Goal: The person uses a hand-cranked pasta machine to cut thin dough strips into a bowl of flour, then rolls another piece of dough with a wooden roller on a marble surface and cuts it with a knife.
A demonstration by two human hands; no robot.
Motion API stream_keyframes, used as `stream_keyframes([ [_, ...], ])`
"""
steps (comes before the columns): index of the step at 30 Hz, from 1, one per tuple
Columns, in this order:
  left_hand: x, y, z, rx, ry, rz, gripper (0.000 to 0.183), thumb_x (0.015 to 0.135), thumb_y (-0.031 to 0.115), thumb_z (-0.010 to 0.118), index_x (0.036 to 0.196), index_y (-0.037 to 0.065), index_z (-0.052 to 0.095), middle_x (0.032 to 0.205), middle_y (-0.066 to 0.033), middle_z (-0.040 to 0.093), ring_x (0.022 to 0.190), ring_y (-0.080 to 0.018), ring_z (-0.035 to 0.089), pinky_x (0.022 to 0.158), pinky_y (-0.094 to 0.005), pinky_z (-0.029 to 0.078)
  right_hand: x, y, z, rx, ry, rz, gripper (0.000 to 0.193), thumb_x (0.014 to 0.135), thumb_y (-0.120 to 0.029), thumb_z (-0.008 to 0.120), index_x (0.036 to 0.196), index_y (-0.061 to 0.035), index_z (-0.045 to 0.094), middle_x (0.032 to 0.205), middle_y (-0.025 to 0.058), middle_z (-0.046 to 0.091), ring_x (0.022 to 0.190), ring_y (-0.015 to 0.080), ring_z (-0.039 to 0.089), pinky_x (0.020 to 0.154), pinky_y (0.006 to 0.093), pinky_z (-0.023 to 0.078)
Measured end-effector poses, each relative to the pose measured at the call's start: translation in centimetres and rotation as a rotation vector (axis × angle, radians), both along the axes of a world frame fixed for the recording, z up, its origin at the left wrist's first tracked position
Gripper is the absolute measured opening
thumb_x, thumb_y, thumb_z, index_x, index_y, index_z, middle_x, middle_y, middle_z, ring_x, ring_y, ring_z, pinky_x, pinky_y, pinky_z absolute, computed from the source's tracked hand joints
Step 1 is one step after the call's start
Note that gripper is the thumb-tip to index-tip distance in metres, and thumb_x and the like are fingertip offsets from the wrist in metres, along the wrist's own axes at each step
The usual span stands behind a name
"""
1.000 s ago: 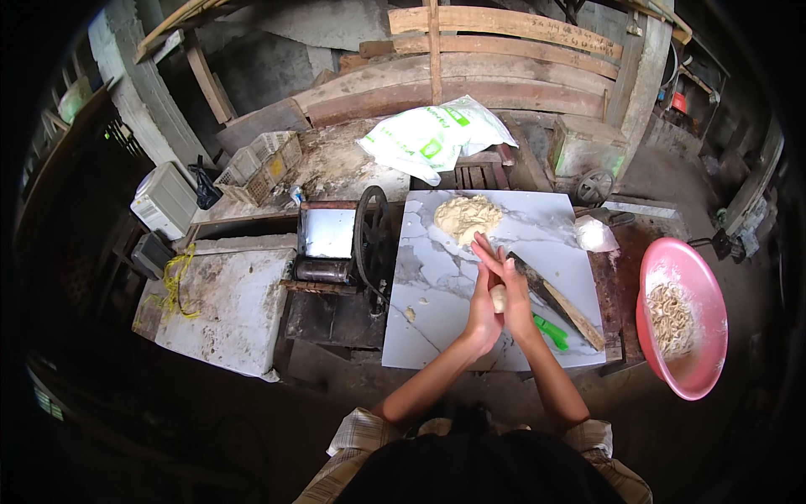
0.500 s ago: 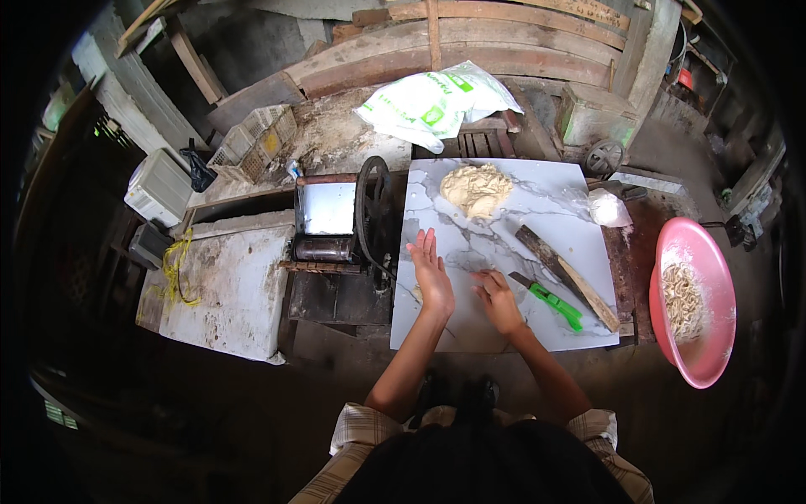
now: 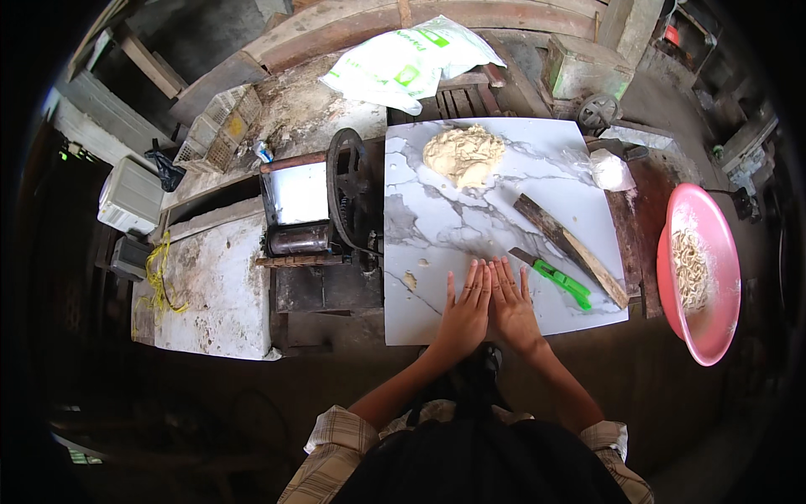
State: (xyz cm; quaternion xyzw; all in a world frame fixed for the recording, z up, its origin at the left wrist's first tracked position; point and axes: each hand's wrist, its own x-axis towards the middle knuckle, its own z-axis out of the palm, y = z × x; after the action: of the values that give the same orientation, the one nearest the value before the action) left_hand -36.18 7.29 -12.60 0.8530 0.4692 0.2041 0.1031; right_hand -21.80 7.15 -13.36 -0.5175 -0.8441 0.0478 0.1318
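Observation:
My left hand (image 3: 463, 317) and my right hand (image 3: 514, 313) are side by side at the near edge of a marble-patterned board (image 3: 420, 214). Both have their fingers stretched out and hold nothing; whether anything lies under them cannot be seen. A green-handled knife (image 3: 562, 284) lies just right of my right hand, its blade pointing to the upper left. Beyond it rests a long wooden stick (image 3: 571, 248), laid at a slant. A pale lump of dough (image 3: 464, 156) sits at the board's far side. One small dough scrap (image 3: 410, 280) lies left of my left hand.
Left of the board stands a roller machine (image 3: 300, 239) with a large wheel (image 3: 340, 189). On the right is a pink basin (image 3: 714, 311) with noodles (image 3: 690, 269). A clear bag of white powder (image 3: 611, 171) lies at the board's right edge; a white-green sack (image 3: 378, 71) lies behind.
My hands have come together from apart, fingers now laid out side by side. The left hand has moved right and nearer to me, uncovering the dough scrap. The view has shifted slightly.

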Motion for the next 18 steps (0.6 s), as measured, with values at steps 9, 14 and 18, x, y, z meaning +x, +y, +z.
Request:
stream_keyframes([
  [9, 0.5, 1.6, -0.8, 0.086, 0.024, 0.085, 0.061, 0.08, 0.011, 0.047, 0.138, -0.005, 0.034, 0.144, -0.0174, 0.035, 0.14, -0.0265, 0.023, 0.109, -0.0599, 0.009, -1.6, 1.2, -0.5, 0.14, -0.12, -0.164, 0.057, 0.085, -0.005, 0.046, 0.139, 0.0026, 0.032, 0.147, 0.0182, 0.028, 0.141, 0.0322, 0.016, 0.113, 0.0509, 0.016],
  [14, 0.8, 2.1, -1.2, 0.157, 0.098, 0.106, 0.068, 0.078, 0.015, 0.052, 0.14, -0.004, 0.031, 0.146, -0.017, 0.031, 0.141, -0.0264, 0.02, 0.109, -0.0604, 0.009, -1.3, 2.1, -1.0, 0.143, -0.071, -0.174, 0.054, 0.086, -0.006, 0.047, 0.138, 0.0022, 0.035, 0.148, 0.0159, 0.028, 0.141, 0.0312, 0.017, 0.112, 0.0521, 0.017],
  [18, 0.3, 1.2, 0.2, -0.003, 0.052, -0.022, 0.08, 0.075, 0.021, 0.058, 0.14, -0.009, 0.023, 0.149, -0.0218, 0.02, 0.141, -0.0309, 0.014, 0.11, -0.0576, 0.009, -0.1, 2.1, -0.7, 0.142, -0.046, -0.135, 0.055, 0.086, -0.005, 0.047, 0.139, 0.0002, 0.034, 0.149, 0.0148, 0.028, 0.141, 0.0298, 0.018, 0.112, 0.0498, 0.017],
])
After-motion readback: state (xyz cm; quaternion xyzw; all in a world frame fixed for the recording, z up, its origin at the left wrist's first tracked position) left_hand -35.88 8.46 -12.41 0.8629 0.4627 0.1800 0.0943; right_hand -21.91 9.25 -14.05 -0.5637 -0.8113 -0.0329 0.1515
